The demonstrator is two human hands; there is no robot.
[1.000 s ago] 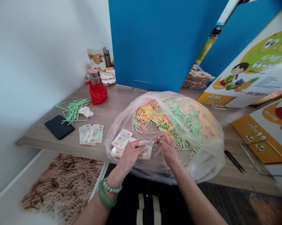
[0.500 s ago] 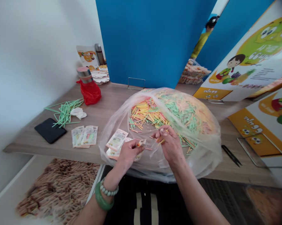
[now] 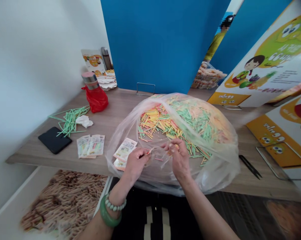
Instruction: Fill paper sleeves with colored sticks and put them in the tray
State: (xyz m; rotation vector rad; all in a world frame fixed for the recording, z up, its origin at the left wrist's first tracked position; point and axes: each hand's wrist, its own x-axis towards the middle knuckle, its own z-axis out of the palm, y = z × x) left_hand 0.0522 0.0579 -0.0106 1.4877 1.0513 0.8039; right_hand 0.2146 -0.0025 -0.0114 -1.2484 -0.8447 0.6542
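In the head view my left hand [image 3: 135, 163] pinches a small clear packet [image 3: 153, 154] by its edge, thumb against index finger. Facing it, my right hand [image 3: 179, 158] is closed, with yellowish candy sticks partly showing among its curled fingers. Its fingertips are close to the packet's mouth; whether they touch it I cannot tell. Both hands are over the near side of a big clear plastic bag [image 3: 210, 181], opened wide. Many thin candy sticks [image 3: 155, 121] in yellow, green and pink lie heaped inside it. Printed packets [image 3: 125, 149] rest on the bag's left edge.
Left on the table [image 3: 110, 115] are two filled packets [image 3: 96, 145], a black phone [image 3: 54, 140], long green sticks [image 3: 69, 121], a crumpled tissue [image 3: 84, 121] and a red bag [image 3: 97, 100]. Black tweezers [image 3: 250, 166] lie right. A drawer of brown sticks [image 3: 62, 200] is below. Blue panels [image 3: 160, 43] stand behind.
My right hand has shifted slightly left and its fingers have drawn in closer around the sticks, near the packet. My left hand still pinches the packet. The view has shifted slightly.
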